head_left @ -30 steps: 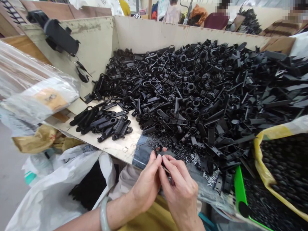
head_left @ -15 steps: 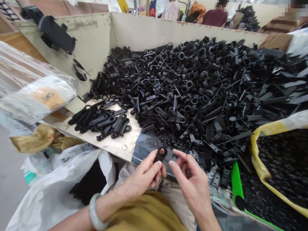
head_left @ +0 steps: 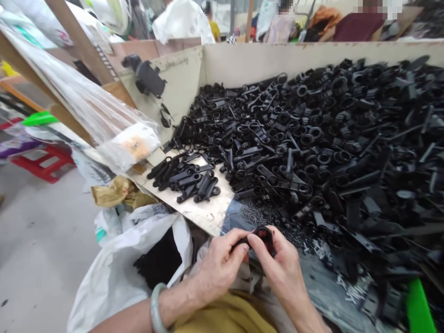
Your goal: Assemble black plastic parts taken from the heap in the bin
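One black part (head_left: 270,239), at the tabletop's (head_left: 206,213) near edge: left hand (head_left: 218,261) pinching one end, right hand (head_left: 286,263) (newly rejoined) closed around the ringed end, giving two-handed support. Loose black parts (head_left: 312,132), heaped beyond.

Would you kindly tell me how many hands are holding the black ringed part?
2: the left hand at its narrow end, the right hand at its ringed end. The fingers partly hide the black part.
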Tool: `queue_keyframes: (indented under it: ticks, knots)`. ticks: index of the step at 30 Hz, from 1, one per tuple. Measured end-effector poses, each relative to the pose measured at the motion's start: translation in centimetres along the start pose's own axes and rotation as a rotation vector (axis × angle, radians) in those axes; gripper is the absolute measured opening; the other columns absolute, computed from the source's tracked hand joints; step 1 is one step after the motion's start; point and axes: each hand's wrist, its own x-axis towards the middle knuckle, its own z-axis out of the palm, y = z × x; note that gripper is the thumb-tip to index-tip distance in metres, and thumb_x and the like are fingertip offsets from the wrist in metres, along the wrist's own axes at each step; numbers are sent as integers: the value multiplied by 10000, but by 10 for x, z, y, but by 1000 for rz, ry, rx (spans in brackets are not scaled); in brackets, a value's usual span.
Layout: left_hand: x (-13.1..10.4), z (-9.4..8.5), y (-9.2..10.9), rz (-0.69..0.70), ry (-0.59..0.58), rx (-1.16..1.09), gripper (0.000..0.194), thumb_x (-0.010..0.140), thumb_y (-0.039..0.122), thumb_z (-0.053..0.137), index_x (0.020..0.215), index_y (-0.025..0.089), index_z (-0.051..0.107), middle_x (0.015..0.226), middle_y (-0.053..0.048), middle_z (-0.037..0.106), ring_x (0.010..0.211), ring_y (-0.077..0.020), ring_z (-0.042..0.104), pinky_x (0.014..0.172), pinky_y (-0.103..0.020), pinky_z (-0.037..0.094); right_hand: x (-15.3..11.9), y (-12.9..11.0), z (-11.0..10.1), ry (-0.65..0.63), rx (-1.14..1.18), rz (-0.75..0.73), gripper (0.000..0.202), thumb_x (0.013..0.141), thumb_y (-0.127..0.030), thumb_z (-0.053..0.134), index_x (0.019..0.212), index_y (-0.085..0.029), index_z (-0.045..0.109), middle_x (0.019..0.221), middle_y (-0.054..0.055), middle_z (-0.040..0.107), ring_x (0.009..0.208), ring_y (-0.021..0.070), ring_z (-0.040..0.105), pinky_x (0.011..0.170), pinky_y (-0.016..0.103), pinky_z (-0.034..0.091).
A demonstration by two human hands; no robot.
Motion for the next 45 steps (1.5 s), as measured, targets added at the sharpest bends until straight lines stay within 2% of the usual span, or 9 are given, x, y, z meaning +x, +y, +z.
queue_keyframes:
  ticks: [3, 8, 13, 19, 24, 30, 36, 40, 45]
  knots:
    - [9, -26, -1, 141, 134, 179, 265, 997, 253, 540, 1196, 229, 713, 1065, -59, 783, 910, -206, 713, 819, -310, 530, 14, -3, 2, -114, -13, -44, 318, 954, -497, 593, 934, -189, 668, 639, -41, 579, 553, 128, 530, 512, 223, 424]
    - [52, -110, -7, 301, 834, 805, 229, 962, 282, 591, 1086, 173, 749, 1081, -130, 787, 1038, -315, 703, 1004, -483, 450, 49, -21, -11, -106, -387, -237, 394, 1004, -385, 591, 1353, -202, 611, 782, -17, 701, 652, 144, 665, 635, 238, 497]
    - [80, -143, -17, 359, 947, 955, 314, 947, 249, 629, 1237, 159, 706, 1314, -161, 714, 1342, -359, 561, 1144, -525, 350, 85, -39, -1, -160, -1109, -259, 266, 1024, -135, 498, 1230, -203, 652, 1035, 86, 751, 794, 202, 763, 596, 261, 467]
    - [83, -74, -2, 633, 571, 837, 195, 975, 188, 603, 1122, 190, 731, 1143, -106, 734, 1107, -278, 618, 1001, -436, 463, 103, -40, -6, -166, -1207, -190, 167, 1027, -150, 508, 1106, -176, 652, 968, 107, 756, 788, 249, 774, 592, 275, 461]
    - [120, -29, 8, 568, 215, 1065, 257, 949, 201, 645, 1198, 161, 697, 1101, -126, 697, 1029, -312, 583, 857, -450, 447, 95, -36, -46, -194, -1141, -241, 229, 1047, -225, 535, 1246, -215, 645, 1112, 77, 771, 893, 205, 763, 725, 265, 521]
    - [140, -26, 9, 663, 136, 1132, 91, 955, 215, 625, 920, 204, 708, 969, -97, 645, 982, -302, 544, 810, -435, 407, 31, -4, -100, 140, -624, -317, 192, 1029, -296, 563, 1065, -208, 730, 904, 31, 773, 671, 146, 686, 650, 243, 523]
    - [132, -30, 20, 630, 68, 857, 117, 886, 130, 588, 799, 197, 630, 897, -56, 671, 893, -238, 569, 809, -384, 423, 8, 26, -86, 82, -618, -240, 225, 1042, -286, 526, 1112, -210, 727, 980, 53, 737, 772, 158, 704, 703, 250, 522]
    - [116, -39, 32, 411, -13, 592, 69, 841, 167, 600, 784, 204, 590, 738, 15, 645, 711, -163, 581, 700, -303, 422, 24, 22, -65, 33, -777, -227, 278, 1056, -275, 494, 1240, -222, 697, 1029, 54, 734, 722, 143, 701, 649, 238, 491]
    - [91, -40, 25, -25, -192, 71, 150, 866, 255, 643, 994, 220, 572, 669, 52, 651, 653, -150, 639, 638, -265, 444, 35, 20, -68, 90, -715, -264, 278, 1062, -266, 466, 974, -207, 723, 919, 44, 720, 795, 152, 700, 697, 230, 484]
